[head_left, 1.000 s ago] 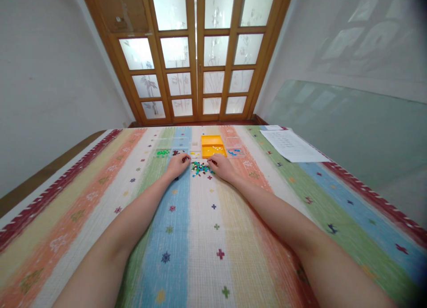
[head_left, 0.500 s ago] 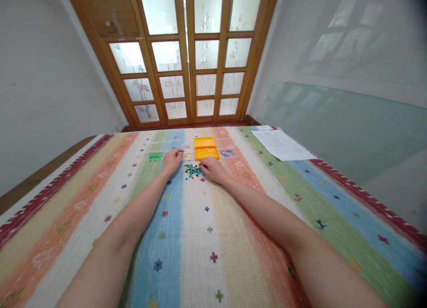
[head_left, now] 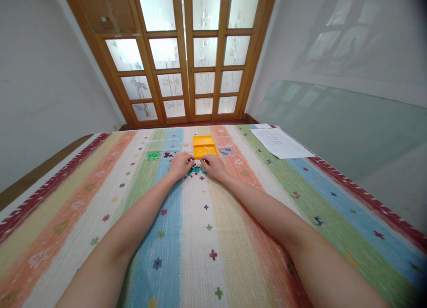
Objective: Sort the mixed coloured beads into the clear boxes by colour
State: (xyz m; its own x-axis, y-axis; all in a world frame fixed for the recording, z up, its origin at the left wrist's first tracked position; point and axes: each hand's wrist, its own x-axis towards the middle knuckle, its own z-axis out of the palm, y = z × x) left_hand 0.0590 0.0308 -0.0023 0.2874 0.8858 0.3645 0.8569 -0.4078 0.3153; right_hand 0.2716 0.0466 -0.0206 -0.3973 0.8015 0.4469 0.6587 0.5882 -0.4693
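Note:
A loose pile of small mixed-colour pieces (head_left: 197,170), blue, green and dark red-brown, lies on the cloth. At its left edge is my left hand (head_left: 180,165), its thumb and fingers drawn together; anything pinched there is too small to make out. My right hand (head_left: 214,166) is over the pile's right side with fingers curled together, and their contents are also unclear. Just beyond sits an open yellow box (head_left: 205,141) with white pieces (head_left: 209,149) inside. Clear boxes flank it, holding green pieces (head_left: 154,155), dark red-brown pieces (head_left: 169,154) and blue pieces (head_left: 226,151).
A striped tablecloth (head_left: 196,254) covers the table. White paper sheets (head_left: 280,143) with writing lie at the far right. Wooden doors with glass panes (head_left: 187,54) stand behind the table, and a pale glass panel (head_left: 340,130) leans along the right wall.
My left hand has moved right, from beside the clear boxes to the pile, uncovering the dark red-brown pieces. My right hand has stayed near the pile, shifting slightly.

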